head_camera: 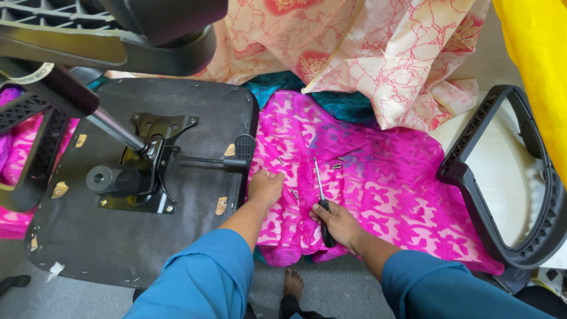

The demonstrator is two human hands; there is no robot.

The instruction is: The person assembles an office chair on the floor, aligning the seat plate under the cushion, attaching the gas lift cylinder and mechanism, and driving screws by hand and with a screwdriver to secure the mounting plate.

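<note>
My right hand (pixel 338 223) grips the black handle of a screwdriver (pixel 319 195) lying on a bright pink patterned cloth (pixel 384 189), its metal shaft pointing away from me. My left hand (pixel 265 186) is closed, knuckles down on the cloth, right beside the edge of an upturned black office chair seat (pixel 118 236). Several small screws (pixel 338 164) lie scattered on the cloth just beyond both hands. The seat's metal mechanism plate (pixel 150 171) with its lever (pixel 245 147) faces up.
A black chair armrest frame (pixel 502 195) lies at the right. Cream and red floral fabric (pixel 378 53) and a yellow cloth (pixel 537 65) are heaped behind. Another armrest (pixel 35 147) and the chair base (pixel 106 41) are at upper left. My bare foot (pixel 293 283) is on the grey floor.
</note>
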